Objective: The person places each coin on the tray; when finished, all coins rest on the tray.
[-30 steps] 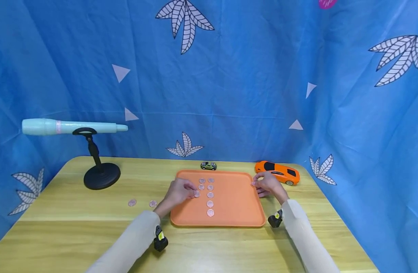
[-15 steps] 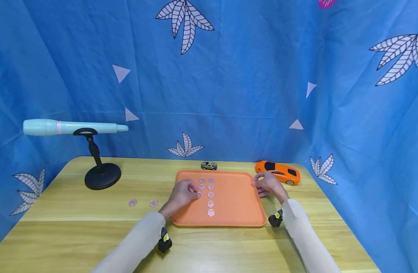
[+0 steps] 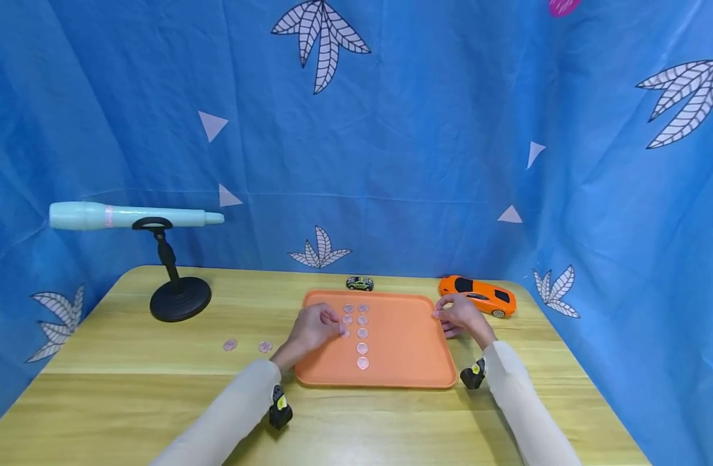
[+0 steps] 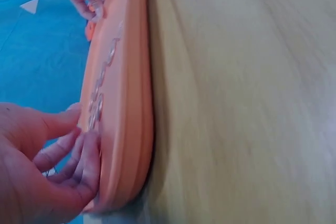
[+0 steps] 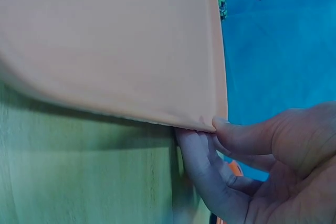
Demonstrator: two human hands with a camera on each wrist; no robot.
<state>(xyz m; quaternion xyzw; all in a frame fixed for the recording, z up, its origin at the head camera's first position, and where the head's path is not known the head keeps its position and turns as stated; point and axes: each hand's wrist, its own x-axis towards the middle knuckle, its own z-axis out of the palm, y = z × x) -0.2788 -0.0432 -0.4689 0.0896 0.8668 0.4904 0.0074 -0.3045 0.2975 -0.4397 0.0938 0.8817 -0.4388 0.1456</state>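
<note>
An orange tray [image 3: 403, 349] lies on the table with silver coins on it in two columns. The right column [image 3: 362, 333] has several coins; the left column has three. My left hand [image 3: 314, 329] is over the tray's left part, its fingertips at the nearest coin [image 3: 346, 334] of the left column, which lies flat. In the left wrist view the thumb and fingers [image 4: 86, 153] are slightly bent beside the coins, with no coin visible between them. My right hand [image 3: 458, 315] pinches the tray's right rim, thumb [image 5: 236, 135] on top and fingers below.
Two more coins, one [image 3: 230, 345] and another [image 3: 266, 347], lie on the table [image 3: 129, 401] left of the tray. A small green toy car [image 3: 359, 283] and a larger orange toy car [image 3: 479, 296] stand behind it. A light-blue microphone [image 3: 135, 216] rests on a black stand [image 3: 180, 299].
My left hand has moved slightly right with a coin, which now lies in line with the left column and shows more clearly beside the fingertips. The right hand stays on the rim.
</note>
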